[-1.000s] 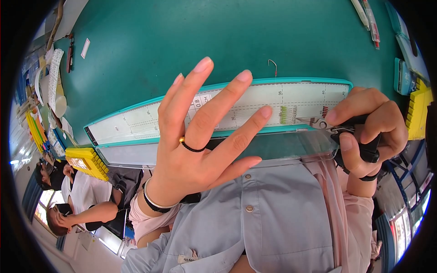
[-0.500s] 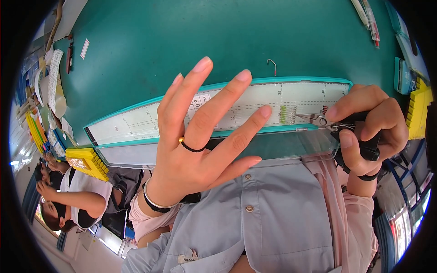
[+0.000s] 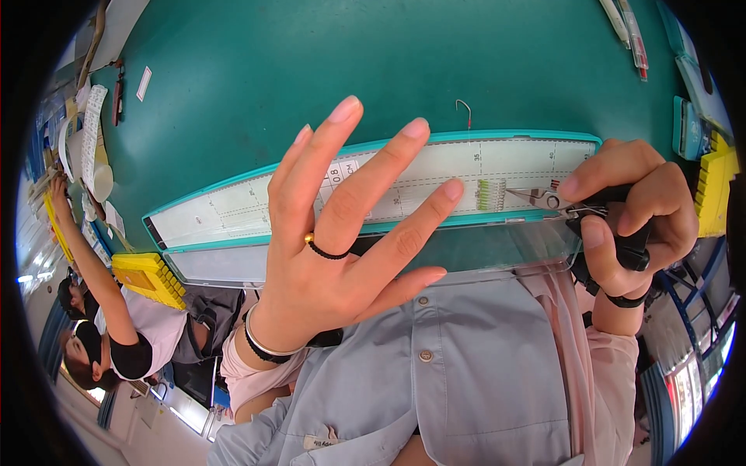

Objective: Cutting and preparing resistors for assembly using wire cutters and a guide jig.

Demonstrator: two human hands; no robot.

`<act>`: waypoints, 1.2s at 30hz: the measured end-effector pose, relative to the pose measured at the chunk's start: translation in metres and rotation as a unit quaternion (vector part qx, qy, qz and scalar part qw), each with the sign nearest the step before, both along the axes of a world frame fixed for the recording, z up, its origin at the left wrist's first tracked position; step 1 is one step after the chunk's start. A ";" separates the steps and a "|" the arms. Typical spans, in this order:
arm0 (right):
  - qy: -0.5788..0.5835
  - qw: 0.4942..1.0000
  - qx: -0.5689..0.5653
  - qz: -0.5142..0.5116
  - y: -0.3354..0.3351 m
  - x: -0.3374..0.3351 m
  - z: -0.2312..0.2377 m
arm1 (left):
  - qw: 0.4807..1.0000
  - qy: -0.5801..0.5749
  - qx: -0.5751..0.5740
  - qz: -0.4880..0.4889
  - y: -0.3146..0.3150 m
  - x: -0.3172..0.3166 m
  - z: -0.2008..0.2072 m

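Note:
A long, narrow teal-rimmed fishing rig box [image 3: 435, 142] lies across in front of me, its white inner board marked with a scale. Over its middle, my left hand [image 3: 342, 210] is spread with fingers apart, holding nothing. My right hand [image 3: 633, 210], at the box's right end, grips small pliers [image 3: 548, 199] with black handles. The tips point left at a row of fine coils [image 3: 491, 196], some pale green, on the board; whether they touch is too small to tell. Beyond the far rim, a fish hook [image 3: 465, 111] with a reddish shank lies on the green table.
The green table [image 3: 272, 62] stretches beyond the box. Yellow ridged blocks [image 3: 148, 278] stand at the left, with another [image 3: 716, 186] at the right. Pens [image 3: 631, 35] lie at the far right. A clear lid [image 3: 497, 252] hangs along the near side. A co-worker [image 3: 132, 330] is at the left.
The co-worker at the left has stretched an arm up toward the things on the table. My right hand and the pliers have shifted very slightly; my left hand stays put.

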State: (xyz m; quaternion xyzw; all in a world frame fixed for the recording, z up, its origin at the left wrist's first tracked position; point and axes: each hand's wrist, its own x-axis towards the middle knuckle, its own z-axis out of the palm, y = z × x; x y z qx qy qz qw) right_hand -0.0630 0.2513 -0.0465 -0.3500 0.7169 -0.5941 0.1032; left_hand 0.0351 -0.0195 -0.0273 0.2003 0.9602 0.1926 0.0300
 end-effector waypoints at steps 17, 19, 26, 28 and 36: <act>-0.010 1.000 0.012 -0.009 -0.003 0.001 0.004 | 0.992 0.044 0.115 0.020 -0.008 0.008 -0.012; -0.022 1.000 -0.006 -0.019 -0.003 0.003 0.004 | 0.985 0.124 0.104 -0.058 -0.006 0.010 -0.016; -0.001 1.000 -0.015 0.023 0.001 0.006 -0.001 | 0.994 0.100 0.022 -0.045 0.004 0.010 -0.021; 0.037 0.998 -0.013 0.046 0.002 0.004 -0.004 | 0.994 0.098 0.021 -0.038 0.006 0.010 -0.019; 0.030 0.998 -0.007 0.063 0.005 0.002 -0.001 | 0.991 0.136 0.000 -0.011 0.012 0.012 -0.023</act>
